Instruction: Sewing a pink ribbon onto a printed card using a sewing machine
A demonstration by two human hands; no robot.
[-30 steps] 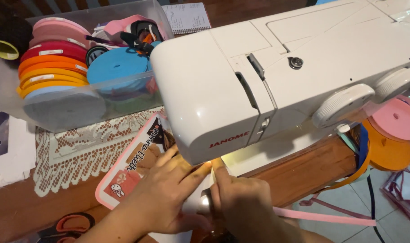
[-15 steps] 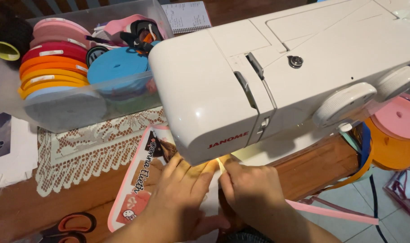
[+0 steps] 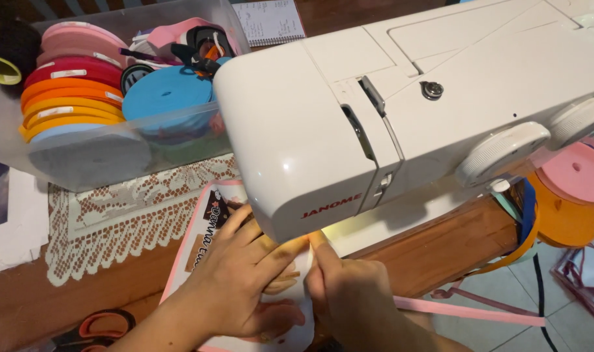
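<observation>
While the white sewing machine [image 3: 401, 111] fills most of the head view, both hands work just beneath its front end, where the lamp throws a warm glow on the work. The left hand [image 3: 245, 280] lies flat with fingers spread on a printed cloth piece [image 3: 209, 228] edged in pink binding, pressing it onto the machine bed. The right hand [image 3: 339, 287] sits close beside it, index finger stretched toward the needle area and touching the same piece — neither hand is closed around anything, both simply bear down. The needle and presser foot are hidden behind the machine's head, so it cannot be told whether the foot is lowered.

A pink tape strip [image 3: 466, 309] trails off to the right past the wooden table edge [image 3: 453, 244]. Behind the left hand stand a lace doily [image 3: 121, 221] and a clear plastic bin [image 3: 114, 150] packed with rolls of coloured tape [image 3: 69, 98]; orange-handled scissors [image 3: 98, 326] lie at the lower left.

Judging from this, the step is guiding the bound edge under the foot. To do it well, the person should keep the fingertips to the side of the needle's path, hold the piece flat without stretching it, and let the machine pull the cloth — steering lightly rather than pushing.
</observation>
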